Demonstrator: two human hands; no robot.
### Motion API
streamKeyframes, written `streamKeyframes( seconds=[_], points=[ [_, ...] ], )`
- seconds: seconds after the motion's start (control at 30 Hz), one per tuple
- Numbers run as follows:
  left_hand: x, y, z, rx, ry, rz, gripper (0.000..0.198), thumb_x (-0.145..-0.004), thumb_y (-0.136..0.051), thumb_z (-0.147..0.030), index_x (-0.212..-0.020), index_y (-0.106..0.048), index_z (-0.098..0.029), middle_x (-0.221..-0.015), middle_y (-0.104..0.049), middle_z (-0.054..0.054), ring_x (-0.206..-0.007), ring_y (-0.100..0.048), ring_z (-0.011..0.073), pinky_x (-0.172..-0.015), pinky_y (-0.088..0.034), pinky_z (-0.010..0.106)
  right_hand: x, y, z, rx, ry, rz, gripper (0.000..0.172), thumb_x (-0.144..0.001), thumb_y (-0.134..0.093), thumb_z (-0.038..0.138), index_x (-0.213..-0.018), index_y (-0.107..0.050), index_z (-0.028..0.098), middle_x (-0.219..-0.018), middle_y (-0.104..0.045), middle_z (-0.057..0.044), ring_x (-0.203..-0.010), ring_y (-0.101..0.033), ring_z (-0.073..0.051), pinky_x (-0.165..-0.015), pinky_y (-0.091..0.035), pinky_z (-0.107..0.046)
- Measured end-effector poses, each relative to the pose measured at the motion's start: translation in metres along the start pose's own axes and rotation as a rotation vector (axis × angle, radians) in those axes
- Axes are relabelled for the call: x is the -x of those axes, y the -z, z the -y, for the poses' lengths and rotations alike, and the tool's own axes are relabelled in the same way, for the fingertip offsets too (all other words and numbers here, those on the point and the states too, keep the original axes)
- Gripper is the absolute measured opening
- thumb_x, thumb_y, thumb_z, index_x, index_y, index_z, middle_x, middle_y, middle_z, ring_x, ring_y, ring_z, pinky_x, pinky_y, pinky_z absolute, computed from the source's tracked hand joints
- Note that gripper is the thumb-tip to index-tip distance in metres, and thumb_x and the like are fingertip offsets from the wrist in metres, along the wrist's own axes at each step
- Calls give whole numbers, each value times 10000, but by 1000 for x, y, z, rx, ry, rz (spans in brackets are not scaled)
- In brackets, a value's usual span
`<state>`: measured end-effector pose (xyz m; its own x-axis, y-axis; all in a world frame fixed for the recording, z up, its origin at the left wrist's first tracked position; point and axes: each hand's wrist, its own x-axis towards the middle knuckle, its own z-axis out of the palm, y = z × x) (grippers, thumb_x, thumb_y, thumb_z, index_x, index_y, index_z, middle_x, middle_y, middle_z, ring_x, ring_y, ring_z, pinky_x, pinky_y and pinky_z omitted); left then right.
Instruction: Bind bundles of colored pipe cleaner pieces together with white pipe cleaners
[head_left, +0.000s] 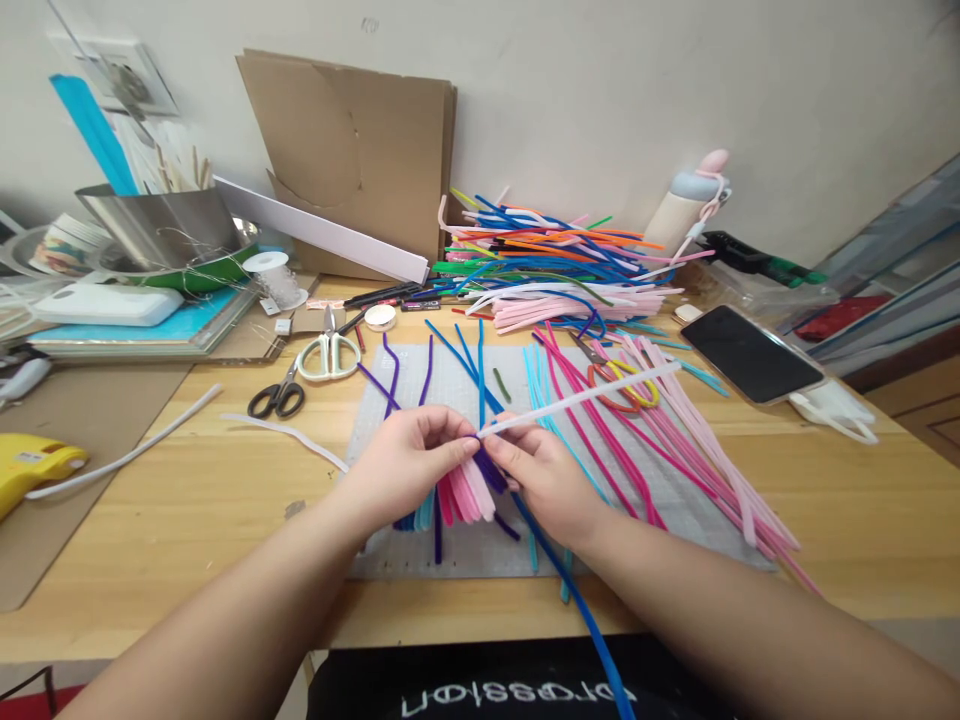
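Observation:
Over the grey mat, my left hand (409,460) is closed, its thumb and finger pinching a row of short pipe cleaners (466,492). The row runs from blue through light pink to purple, and its lower ends fan out. My right hand (551,485) is closed close beside it, pinching a white pipe cleaner (592,398) where it meets the row. The free end of the white one points up and right. A long blue strand (574,585) passes below my right hand toward my lap. My fingers hide the joint itself.
The grey mat (675,520) carries loose pink, purple and blue pipe cleaners. Orange-handled scissors (611,385) lie on it. White scissors (328,355) and black scissors (277,398) are left. A phone (739,350) lies right, a pipe-cleaner pile (562,260) behind, a yellow tool (34,465) far left.

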<state>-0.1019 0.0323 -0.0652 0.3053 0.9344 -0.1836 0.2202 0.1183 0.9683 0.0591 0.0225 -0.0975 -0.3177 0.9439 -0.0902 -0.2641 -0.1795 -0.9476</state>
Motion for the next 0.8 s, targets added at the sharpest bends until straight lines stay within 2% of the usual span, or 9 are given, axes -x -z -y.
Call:
streamKeyframes(
  seconds=[0.1, 0.17, 0.27, 0.37, 0.47, 0.57, 0.67, 0.73, 0.8],
  points=[
    [-1, 2, -1, -27, -35, -55, 163, -731, -618, -306, -754, -597, -147, -674, -605, 5, -588, -531, 119, -562, -421, 241, -1, 1, 3, 105, -24, 50, 293, -708, -714, 431, -741, -606, 161, -673, -552, 13, -585, -441, -92, -516, -310, -230],
    [-3, 4, -1, -105, -73, -106, 135, -741, -607, -288, -753, -606, -153, -679, -619, 11, -609, -547, 131, -575, -431, 248, -1, 2, 4, 138, -29, 29, 288, -703, -717, 419, -708, -594, 159, -654, -536, 20, -570, -423, -85, -515, -306, -232],
    [-3, 4, -2, -229, -125, -169, 105, -754, -598, -262, -746, -617, -159, -685, -636, 16, -639, -566, 143, -603, -437, 257, -1, 3, 4, 72, -85, -6, 294, -698, -725, 399, -683, -552, 162, -605, -469, 50, -506, -365, -61, -477, -258, -223],
    [-4, 4, -1, -262, -153, -172, 94, -769, -589, -251, -761, -615, -161, -680, -644, 14, -634, -579, 145, -616, -444, 262, -1, 5, 3, -13, -152, 41, 302, -698, -734, 387, -700, -531, 164, -597, -459, 60, -471, -340, -47, -453, -221, -211],
    [-4, 2, 2, -260, -163, -191, 86, -770, -594, -242, -781, -622, -161, -677, -645, 12, -628, -583, 142, -622, -451, 263, -3, 5, 1, 56, -166, 82, 284, -703, -735, 387, -735, -569, 160, -604, -491, 52, -481, -368, -56, -460, -260, -212],
    [-5, 1, 4, -159, -128, -192, 98, -754, -615, -242, -797, -633, -156, -718, -659, 22, -663, -603, 144, -638, -470, 262, -5, 4, 0, 141, -95, 87, 238, -703, -734, 355, -770, -612, 161, -680, -577, 23, -622, -512, -100, -607, -403, -245],
    [-5, 2, 4, -27, -62, -148, 158, -724, -645, -254, -840, -647, -147, -789, -689, 43, -702, -630, 150, -666, -496, 266, -6, 3, -2, 167, -15, 74, 197, -699, -733, 316, -781, -627, 172, -769, -639, 1, -797, -584, -148, -788, -434, -298],
    [-5, 4, 3, -23, -45, -125, 170, -716, -655, -274, -828, -654, -145, -773, -694, 45, -677, -633, 149, -644, -500, 262, -6, 4, -3, 185, 3, 53, 185, -710, -723, 319, -778, -629, 176, -745, -630, 7, -747, -574, -140, -743, -437, -292],
    [-4, 5, 2, -68, -42, -122, 173, -725, -650, -305, -796, -647, -148, -713, -687, 38, -619, -625, 148, -588, -492, 257, -5, 5, -3, 196, 1, 5, 196, -769, -659, 371, -788, -628, 178, -644, -563, 29, -608, -510, -113, -608, -407, -265]
  ],
)
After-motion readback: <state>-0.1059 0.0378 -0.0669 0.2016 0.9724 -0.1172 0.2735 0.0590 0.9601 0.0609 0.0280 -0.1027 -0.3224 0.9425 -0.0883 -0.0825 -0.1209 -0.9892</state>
